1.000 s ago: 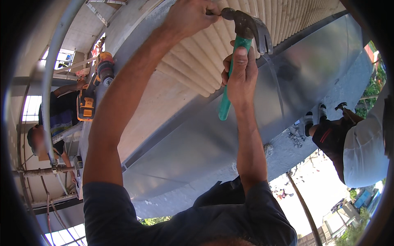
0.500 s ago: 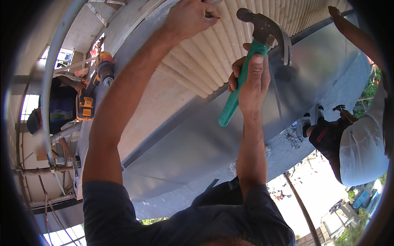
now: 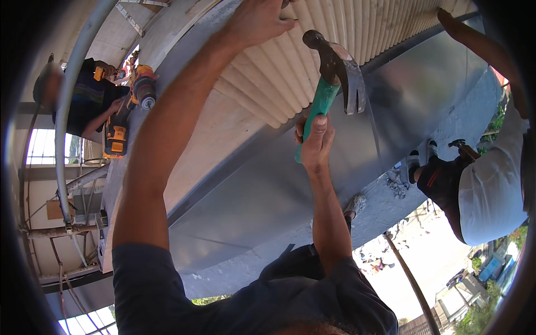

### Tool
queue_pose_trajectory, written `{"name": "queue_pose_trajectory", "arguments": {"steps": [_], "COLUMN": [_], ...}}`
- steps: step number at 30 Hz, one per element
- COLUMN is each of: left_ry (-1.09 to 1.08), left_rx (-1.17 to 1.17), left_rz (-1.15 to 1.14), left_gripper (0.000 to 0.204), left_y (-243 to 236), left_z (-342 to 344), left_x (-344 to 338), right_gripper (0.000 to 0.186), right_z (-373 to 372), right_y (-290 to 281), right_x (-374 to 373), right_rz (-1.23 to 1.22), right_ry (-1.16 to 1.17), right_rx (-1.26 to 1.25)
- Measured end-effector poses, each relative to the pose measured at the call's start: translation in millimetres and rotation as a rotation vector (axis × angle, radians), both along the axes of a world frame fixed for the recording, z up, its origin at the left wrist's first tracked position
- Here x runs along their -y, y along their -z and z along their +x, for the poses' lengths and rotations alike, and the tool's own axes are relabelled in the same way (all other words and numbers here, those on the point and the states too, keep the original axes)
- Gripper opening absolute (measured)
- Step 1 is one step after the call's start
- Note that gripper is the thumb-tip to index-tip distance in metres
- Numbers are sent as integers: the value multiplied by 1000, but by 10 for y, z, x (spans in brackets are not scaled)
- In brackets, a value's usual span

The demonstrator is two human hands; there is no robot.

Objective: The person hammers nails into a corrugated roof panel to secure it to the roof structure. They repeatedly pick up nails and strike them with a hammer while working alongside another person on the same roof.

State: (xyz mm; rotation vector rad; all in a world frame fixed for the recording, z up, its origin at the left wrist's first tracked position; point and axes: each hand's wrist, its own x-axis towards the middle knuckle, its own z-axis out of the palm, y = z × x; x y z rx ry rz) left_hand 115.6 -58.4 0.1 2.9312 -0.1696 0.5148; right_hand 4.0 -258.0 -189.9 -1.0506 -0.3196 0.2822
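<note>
My right hand [image 3: 317,139] is wrapped around the green handle of a claw hammer [image 3: 324,96]. Its steel head is up, in front of a cream ribbed panel [image 3: 251,78]. My left hand [image 3: 257,23] reaches to the top edge of the view, over the same panel. Its fingers are bent together, and their tips are partly cut off, so whatever they pinch cannot be made out. Below the panel's lower ends runs a smooth grey metal sheet [image 3: 262,192].
At left, an orange-and-black power drill [image 3: 143,89] lies beside a grey pole [image 3: 70,106], with a co-worker [image 3: 84,95] behind. At right, another person in a white shirt [image 3: 491,190] stands near a second hammer [image 3: 462,146]. The grey ledge [image 3: 385,195] drops off toward ground far below.
My right hand and the hammer have moved down and to the left. My left hand has shifted slightly up. The co-worker at left has moved up, an arm now near the drill.
</note>
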Motion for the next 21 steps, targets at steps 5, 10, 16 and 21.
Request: {"name": "queue_pose_trajectory", "arguments": {"steps": [5, 10, 16, 21], "left_ry": [-28, -27, -28, -20], "left_rx": [111, 84, 45, 51], "left_rz": [103, 84, 66, 52], "left_gripper": [56, 58, 58, 59], "left_y": [35, 80, 82, 133], "left_z": [21, 38, 54, 14], "left_x": [-33, -102, -103, -62], "right_gripper": [61, 60, 65, 73], "right_z": [193, 267, 291, 215], "right_y": [-401, -448, -436, -465], "right_x": [-255, -241, -150, -139], "right_rz": [0, -20, -54, 142], "right_ry": [33, -30, 60, 216], "right_rx": [-87, -159, -92, 85]}}
